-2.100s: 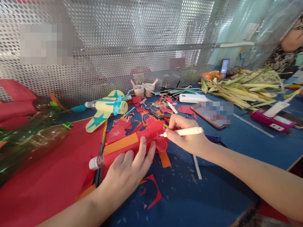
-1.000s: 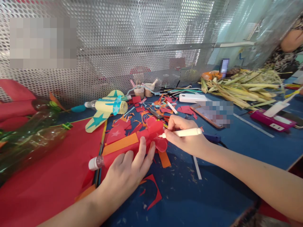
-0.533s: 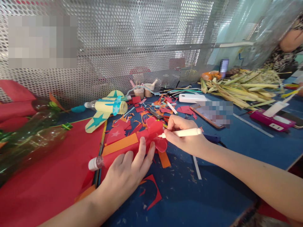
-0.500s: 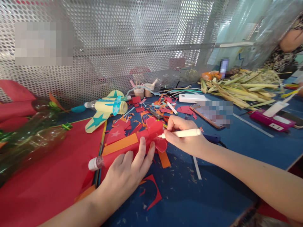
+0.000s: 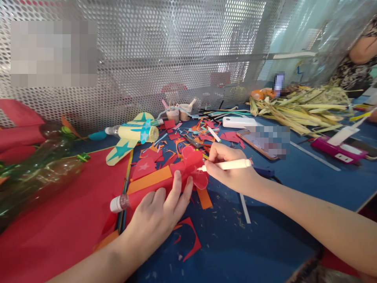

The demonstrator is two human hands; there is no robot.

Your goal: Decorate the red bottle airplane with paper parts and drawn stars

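Observation:
A small plastic bottle wrapped in red paper [image 5: 138, 199] lies tilted on the table, its white cap toward the lower left. My left hand [image 5: 160, 210] grips it from above, index and middle fingers pressed along its side. An orange strip [image 5: 151, 179] runs along the wrap. Red rounded petal-like pieces [image 5: 193, 158] stand at the bottle's far end. Between the thumb and fingers of my right hand [image 5: 235, 182] is a white marker [image 5: 232, 164], its tip at those petals. Whether the tip touches the paper I cannot tell.
Red and orange paper scraps [image 5: 176, 147] surround the bottle. Behind are a yellow paper-wrapped bottle [image 5: 129, 133], a phone [image 5: 259, 145] and dried husks [image 5: 297, 110]. Green plastic bottles [image 5: 59, 177] lie on red card [image 5: 73, 232] at left. A purple glue-gun-like device [image 5: 338, 149] sits right.
The rear end of the marker has tipped slightly up and right in my right hand. My left hand and the bottle stay in place.

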